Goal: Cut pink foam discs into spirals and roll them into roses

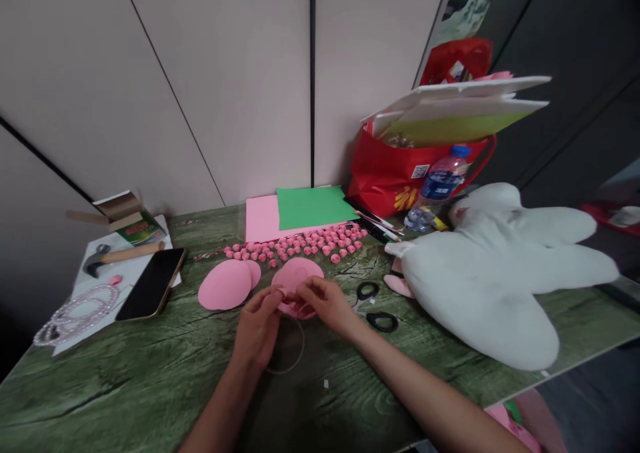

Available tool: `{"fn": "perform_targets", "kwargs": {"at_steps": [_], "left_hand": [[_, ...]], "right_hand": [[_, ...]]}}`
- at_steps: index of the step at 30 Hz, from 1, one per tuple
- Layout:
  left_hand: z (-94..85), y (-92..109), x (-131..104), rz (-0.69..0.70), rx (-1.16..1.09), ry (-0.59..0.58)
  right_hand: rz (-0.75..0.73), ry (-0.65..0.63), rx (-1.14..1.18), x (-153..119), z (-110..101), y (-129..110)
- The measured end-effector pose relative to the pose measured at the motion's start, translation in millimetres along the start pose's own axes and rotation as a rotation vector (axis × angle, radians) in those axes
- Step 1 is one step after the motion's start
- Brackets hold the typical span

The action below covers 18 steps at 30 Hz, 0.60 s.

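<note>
Pale, flat wall panels (250,73) are standing behind a green, wood-grained worktop (150,386). At centre front, the person's two bare hands are meeting over a flat pink paper disc (305,266). The left hand (260,323) is pinching a small pink piece (283,291), thumb and forefinger drawn together. The right hand (327,303) is curling its fingers inward just beside it; whether these are gripping anything cannot be told. Key relation: the small piece is sitting between the two sets of fingertips, nearer the left; its long axis is not readable. The disc is lying beneath and just beyond the fingertips, being round and so showing no long axis. A thin, pale, cord-like loop (303,343) is curving below the hands, towards the person. More pink paper discs (225,285) are lying to the left; small pink rosette-like pieces (305,241) are forming a band beyond. Black-handled scissors (383,321) are resting right of the right hand, apart from it.
</note>
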<state>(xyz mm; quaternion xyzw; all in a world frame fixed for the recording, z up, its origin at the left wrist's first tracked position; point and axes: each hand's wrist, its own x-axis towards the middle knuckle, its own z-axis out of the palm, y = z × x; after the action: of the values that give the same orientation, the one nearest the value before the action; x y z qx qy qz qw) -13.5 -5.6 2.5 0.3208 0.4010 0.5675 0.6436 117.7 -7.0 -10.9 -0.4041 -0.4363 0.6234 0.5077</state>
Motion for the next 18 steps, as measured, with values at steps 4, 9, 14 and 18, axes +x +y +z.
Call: {"fn": "perform_targets", "kwargs": {"at_steps": [4,9,14,18], "left_hand": [[-2.3,3.3,1.8,0.007,-0.070,0.003],[-0.5,-0.1,-0.3,0.024,0.015,0.037],[0.2,1.8,0.8,0.129,0.037,0.098],[-3.5,0.8,2.2,0.195,0.127,0.123]], "right_hand": [[0.203,-0.178,0.240,-4.0,4.5,2.1],[0.286,-0.089,0.477,-4.0,7.3,7.9],[0.162,0.049,0.447,-3.0,7.0,5.7],[-0.036,0.185,0.271,-4.4,7.6,0.8]]}}
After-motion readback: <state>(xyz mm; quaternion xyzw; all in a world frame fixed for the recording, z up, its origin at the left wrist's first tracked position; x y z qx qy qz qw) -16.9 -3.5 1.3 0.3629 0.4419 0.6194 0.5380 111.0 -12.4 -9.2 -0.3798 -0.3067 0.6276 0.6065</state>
